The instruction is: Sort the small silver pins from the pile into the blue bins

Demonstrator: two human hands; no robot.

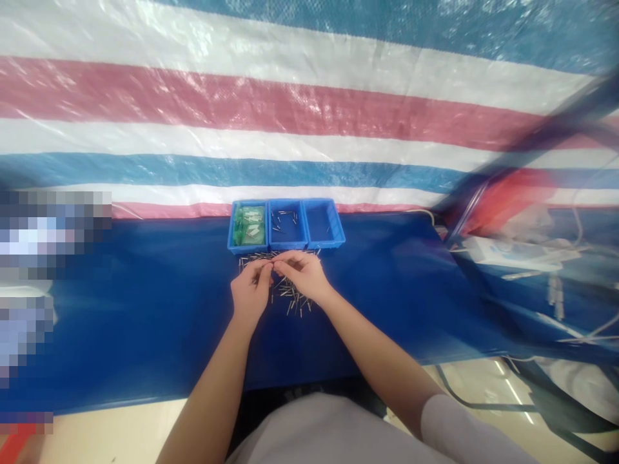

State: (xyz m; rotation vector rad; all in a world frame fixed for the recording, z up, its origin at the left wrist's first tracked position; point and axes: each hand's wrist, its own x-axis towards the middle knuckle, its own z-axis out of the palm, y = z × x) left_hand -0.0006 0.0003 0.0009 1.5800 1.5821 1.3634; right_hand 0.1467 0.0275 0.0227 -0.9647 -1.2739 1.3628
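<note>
Both hands meet over a scatter of several small metal pins (293, 299) on a blue table cover (145, 303). My left hand (251, 290) is closed in a pinch, fingertips touching those of my right hand (300, 274), which is also pinched. Something tiny, likely a pin, sits between the fingertips, too small to make out. Just beyond the hands stand three blue bins side by side: the left bin (247, 225) holds green packets, the middle bin (287, 224) holds a few pins, the right bin (323, 223) looks almost bare.
A striped red, white and blue tarp (290, 109) hangs behind the table. At the right are a white device (512, 252) with cables and a dark frame. Blurred-out patches cover the left edge. The table's front edge runs near my body.
</note>
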